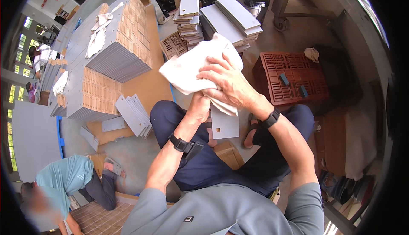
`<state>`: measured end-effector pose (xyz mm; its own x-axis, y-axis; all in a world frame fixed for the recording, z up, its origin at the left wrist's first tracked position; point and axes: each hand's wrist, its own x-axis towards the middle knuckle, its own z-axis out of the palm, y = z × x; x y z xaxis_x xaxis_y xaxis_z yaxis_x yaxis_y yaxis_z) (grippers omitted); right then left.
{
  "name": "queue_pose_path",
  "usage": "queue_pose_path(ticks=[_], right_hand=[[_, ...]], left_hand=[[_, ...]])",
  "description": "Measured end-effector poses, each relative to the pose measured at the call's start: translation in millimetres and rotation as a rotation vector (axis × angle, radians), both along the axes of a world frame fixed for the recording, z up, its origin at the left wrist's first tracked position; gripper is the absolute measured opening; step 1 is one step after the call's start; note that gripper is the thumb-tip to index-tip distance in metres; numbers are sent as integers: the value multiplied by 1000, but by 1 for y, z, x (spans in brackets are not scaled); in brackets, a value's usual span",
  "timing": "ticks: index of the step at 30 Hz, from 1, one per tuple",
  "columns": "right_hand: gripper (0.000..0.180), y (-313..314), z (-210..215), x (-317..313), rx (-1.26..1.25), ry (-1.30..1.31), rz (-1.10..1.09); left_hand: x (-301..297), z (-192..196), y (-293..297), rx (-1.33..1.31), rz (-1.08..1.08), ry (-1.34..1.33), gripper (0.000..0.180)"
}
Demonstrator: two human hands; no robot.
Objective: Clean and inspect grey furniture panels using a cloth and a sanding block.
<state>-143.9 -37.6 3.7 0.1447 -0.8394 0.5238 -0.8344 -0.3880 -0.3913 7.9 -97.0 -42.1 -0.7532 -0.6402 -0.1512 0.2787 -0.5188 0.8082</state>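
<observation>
A narrow grey panel (227, 129) with a small round hole near its lower end is held up in front of me between my knees. My left hand (199, 107) is closed on the panel's left edge, its fingertips partly hidden. Over the upper part of the panel lies a white cloth (181, 72), which covers most of the board. My right hand (226, 81) grips this cloth and presses it against the panel, fingers bent across the fabric.
Ahead stand piles of grey panels (233, 14), and a large stack of boards (117, 50) fills the left. To the right is a red-brown plastic crate (294, 75) with small blue blocks on top. A co-worker (70, 179) bends low at the lower left.
</observation>
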Motion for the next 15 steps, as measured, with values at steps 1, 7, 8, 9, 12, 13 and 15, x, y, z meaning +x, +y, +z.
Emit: queue_pose_path(ticks=[1, 7, 8, 9, 12, 13, 15], right_hand=[[44, -10, -3, -4, -19, -24, -31], [36, -24, -19, -107, -65, -336, -643], [34, -22, -16, -112, -107, -369, -713], [32, -17, -4, -109, -127, -465, -741], [36, -3, 10, -106, -268, -572, -666], [39, 1, 16, -100, -278, -574, -636], [39, 4, 27, -84, -233, -512, -576]], left_hand=[[9, -20, -6, -118, -34, -26, 40], [20, -3, 7, -238, -221, -120, 38], [22, -3, 7, -235, -219, -120, 38], [22, -3, 4, -171, -212, -78, 39], [17, -6, 0, -58, -199, -18, 40], [13, -3, -1, 6, -179, -2, 40], [11, 1, -3, 92, -151, -6, 40]])
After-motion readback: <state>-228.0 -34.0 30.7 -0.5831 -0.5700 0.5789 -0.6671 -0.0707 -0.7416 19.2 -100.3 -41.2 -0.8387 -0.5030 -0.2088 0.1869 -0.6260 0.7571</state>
